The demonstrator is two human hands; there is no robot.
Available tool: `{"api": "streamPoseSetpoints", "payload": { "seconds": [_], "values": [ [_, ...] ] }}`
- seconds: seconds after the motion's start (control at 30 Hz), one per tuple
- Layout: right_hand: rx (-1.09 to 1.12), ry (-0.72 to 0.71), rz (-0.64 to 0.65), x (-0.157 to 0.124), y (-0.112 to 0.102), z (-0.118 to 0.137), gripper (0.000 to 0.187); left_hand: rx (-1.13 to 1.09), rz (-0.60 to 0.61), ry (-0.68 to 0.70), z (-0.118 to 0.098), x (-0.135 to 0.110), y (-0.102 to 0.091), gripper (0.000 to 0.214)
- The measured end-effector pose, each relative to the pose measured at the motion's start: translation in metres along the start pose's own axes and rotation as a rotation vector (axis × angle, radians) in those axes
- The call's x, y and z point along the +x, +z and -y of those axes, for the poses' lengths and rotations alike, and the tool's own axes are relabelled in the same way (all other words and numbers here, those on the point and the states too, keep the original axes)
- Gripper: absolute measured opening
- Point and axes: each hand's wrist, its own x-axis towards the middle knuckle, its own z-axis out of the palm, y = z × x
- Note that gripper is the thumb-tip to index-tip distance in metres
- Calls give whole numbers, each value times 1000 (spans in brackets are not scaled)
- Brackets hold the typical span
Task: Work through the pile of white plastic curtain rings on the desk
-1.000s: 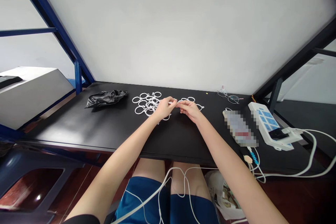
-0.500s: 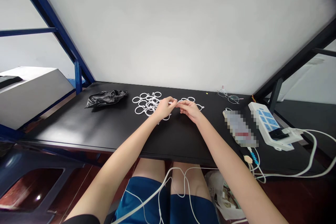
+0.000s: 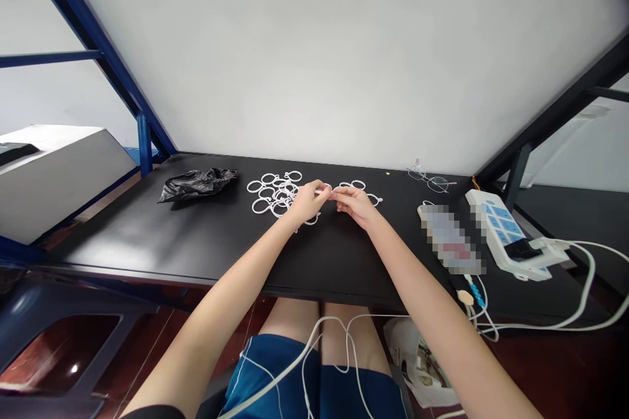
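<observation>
My left hand (image 3: 310,201) and my right hand (image 3: 354,204) meet fingertip to fingertip above the black table (image 3: 322,262). Both are closed in a pinch on a white ring, most of which their fingers hide. To the left of my left hand lies a loose heap of white plastic rings (image 3: 280,211), each with a small eyelet. A few more white rings (image 3: 358,185) lie behind and beside my right hand, partly covered by it.
A crumpled black plastic bag (image 3: 199,183) lies on the left. On the right are eyeglasses (image 3: 437,184), a phone (image 3: 449,239) on a cable, and a white power strip (image 3: 506,230). White cables (image 3: 344,321) hang over my lap. A wall (image 3: 314,78) rises behind.
My hands keep the same pinch in almost the same place. My legs have shifted slightly under the table; the rings lie as before.
</observation>
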Motion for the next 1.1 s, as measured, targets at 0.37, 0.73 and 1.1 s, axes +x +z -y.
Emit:
{"api": "streamPoseSetpoints", "payload": {
  "seconds": [0.37, 0.73, 1.1],
  "values": [
    [11, 10, 10, 2, -2, -2, 29, 33, -1, 9, -1, 1, -1, 30],
    [3, 15, 38, 1, -1, 2, 29, 75, 10, 23, -2, -1, 0, 27],
    [6, 3, -117, 1, 0, 1, 27, 359, 4, 178, -1, -5, 3, 35]
  ]
}}
